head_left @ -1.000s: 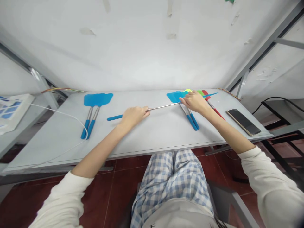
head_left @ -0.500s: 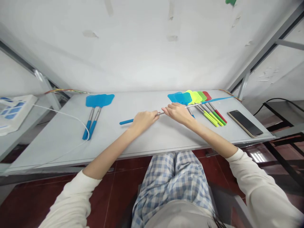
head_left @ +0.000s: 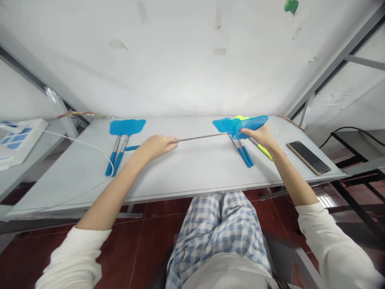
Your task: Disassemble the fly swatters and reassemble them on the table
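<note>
I hold a blue fly swatter across the white table (head_left: 192, 170). My left hand (head_left: 155, 145) grips its blue handle end, and the thin metal rod (head_left: 201, 137) stretches out to the right. My right hand (head_left: 261, 134) pinches the blue mesh head (head_left: 251, 122), held just above a pile of swatters. Under that hand lie two more blue swatters (head_left: 240, 149) and a yellow-green handle (head_left: 264, 151); the rest of the pile is hidden by the hand and the mesh.
Two blue swatters (head_left: 123, 134) lie at the table's left. A white cable (head_left: 87, 149) curls past them toward a white device (head_left: 15, 138) on a side shelf. A black phone (head_left: 308, 157) rests at the right edge. Metal frame posts stand at both sides.
My hands came together on the rod, then pulled apart, lengthening it. The right hand went back to the mesh head over the pile; the left moved leftward with the handle.
</note>
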A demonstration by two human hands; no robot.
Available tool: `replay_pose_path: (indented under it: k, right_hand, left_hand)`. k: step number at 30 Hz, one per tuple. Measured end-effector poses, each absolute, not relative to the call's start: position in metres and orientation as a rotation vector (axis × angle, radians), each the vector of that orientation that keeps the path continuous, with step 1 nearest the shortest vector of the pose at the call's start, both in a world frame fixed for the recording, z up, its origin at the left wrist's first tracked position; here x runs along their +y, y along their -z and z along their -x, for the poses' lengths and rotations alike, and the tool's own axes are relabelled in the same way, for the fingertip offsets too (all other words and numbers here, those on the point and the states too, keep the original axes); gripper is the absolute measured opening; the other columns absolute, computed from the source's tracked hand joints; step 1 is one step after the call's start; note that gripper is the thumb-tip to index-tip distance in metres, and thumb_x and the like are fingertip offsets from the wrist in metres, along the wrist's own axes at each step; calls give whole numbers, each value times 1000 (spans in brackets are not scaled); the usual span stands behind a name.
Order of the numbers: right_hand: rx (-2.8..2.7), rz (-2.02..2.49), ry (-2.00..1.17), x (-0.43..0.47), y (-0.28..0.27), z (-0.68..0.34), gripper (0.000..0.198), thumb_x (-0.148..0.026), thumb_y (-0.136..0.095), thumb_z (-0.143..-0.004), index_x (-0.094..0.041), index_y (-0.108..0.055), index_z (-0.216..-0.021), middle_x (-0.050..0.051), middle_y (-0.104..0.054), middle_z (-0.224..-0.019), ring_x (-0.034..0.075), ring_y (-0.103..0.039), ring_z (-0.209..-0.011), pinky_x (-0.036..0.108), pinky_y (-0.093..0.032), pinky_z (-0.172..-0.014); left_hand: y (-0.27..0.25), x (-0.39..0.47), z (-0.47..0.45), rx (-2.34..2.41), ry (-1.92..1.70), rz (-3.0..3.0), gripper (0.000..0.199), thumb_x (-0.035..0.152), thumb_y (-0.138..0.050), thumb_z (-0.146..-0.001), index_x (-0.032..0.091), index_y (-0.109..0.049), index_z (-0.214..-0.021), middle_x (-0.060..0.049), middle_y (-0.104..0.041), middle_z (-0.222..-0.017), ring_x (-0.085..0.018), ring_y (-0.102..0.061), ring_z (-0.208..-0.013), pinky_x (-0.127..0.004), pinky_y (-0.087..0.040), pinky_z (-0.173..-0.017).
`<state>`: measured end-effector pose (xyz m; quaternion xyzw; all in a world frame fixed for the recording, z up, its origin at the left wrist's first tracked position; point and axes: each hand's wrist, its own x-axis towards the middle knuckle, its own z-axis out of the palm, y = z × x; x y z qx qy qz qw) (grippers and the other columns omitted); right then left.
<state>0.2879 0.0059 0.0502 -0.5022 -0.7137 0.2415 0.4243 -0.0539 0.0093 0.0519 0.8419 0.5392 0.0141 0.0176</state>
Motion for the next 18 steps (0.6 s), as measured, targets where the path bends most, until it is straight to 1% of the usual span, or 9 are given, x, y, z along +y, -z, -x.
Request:
replay_pose_path:
  k: [2, 4, 6, 9, 11, 13, 14, 16, 18]
  right_hand:
    - [-1796, 1202, -731, -4, -48, -258, 47, -62, -70, -68, -21, -63, -87, 5, -69, -75, 21, -63, -67, 37, -54, -62]
    - [-1794, 1164, -756, -14, -48, -237, 41, -57, -74, -66, -21, -58, -76, 1, -65, -66, 17, -58, -61, 33, -51, -59]
    - [-1779, 1178, -771, -17, -48, -229, 41, -56, -76, -64, -21, -54, -69, -1, -61, -62, 14, -55, -56, 30, -48, -54]
    - [-1750, 1251, -778, -11, -44, -234, 44, -58, -75, -65, -20, -60, -79, 2, -65, -68, 15, -58, -58, 30, -49, -51]
    - [-1776, 1260, -734, -3, -40, -241, 48, -59, -73, -68, -18, -65, -94, 6, -70, -80, 19, -63, -69, 34, -54, -61]
    - [-1873, 1244, -639, 4, -36, -248, 55, -59, -68, -74, -17, -64, -110, 11, -71, -98, 24, -67, -88, 39, -56, -76]
    - [-1912, 1245, -526, 6, -36, -250, 59, -59, -65, -78, -16, -61, -118, 13, -69, -109, 26, -65, -100, 41, -55, -83]
    - [-1934, 1295, -180, 6, -36, -251, 64, -57, -57, -85, -15, -53, -132, 18, -59, -130, 31, -54, -123, 48, -49, -95]
    - [-1943, 1349, 184, 1, -37, -247, 61, -52, -51, -90, -16, -46, -140, 19, -49, -141, 34, -40, -137, 55, -41, -103]
  left_hand:
    - [-47, 4, 27, 1564, -40, -2654, 35, 35, -43, -89, 23, -71, -105, -7, -75, -88, -22, -69, -83, -26, -44, -70]
    - [-45, -2, 4, 1469, -32, -2674, 38, 33, -39, -92, 20, -70, -111, -10, -75, -94, -23, -69, -87, -27, -45, -73]
    - [-46, -7, -10, 1458, -37, -2663, 40, 31, -35, -95, 17, -69, -111, -12, -74, -98, -24, -69, -87, -29, -46, -73]
    - [-50, -12, -16, 1448, -51, -2618, 40, 31, -34, -95, 16, -70, -100, -11, -74, -90, -23, -68, -78, -29, -44, -68]
    - [-52, -10, -15, 1447, -72, -2566, 40, 33, -34, -95, 17, -70, -89, -10, -72, -80, -21, -66, -70, -28, -40, -62]
    - [-52, -5, -13, 1437, -89, -2521, 42, 37, -32, -94, 18, -67, -80, -8, -69, -73, -19, -63, -64, -29, -36, -56]
    - [-52, -1, -12, 1426, -93, -2512, 44, 40, -32, -94, 19, -66, -76, -7, -68, -71, -19, -62, -62, -29, -35, -55]
    - [-52, 7, -13, 1439, -101, -2520, 46, 46, -31, -94, 20, -63, -74, -7, -68, -72, -20, -61, -63, -29, -33, -54]
    - [-51, 13, -16, 1504, -95, -2547, 46, 47, -32, -94, 19, -63, -76, -8, -69, -76, -21, -63, -68, -29, -35, -56]
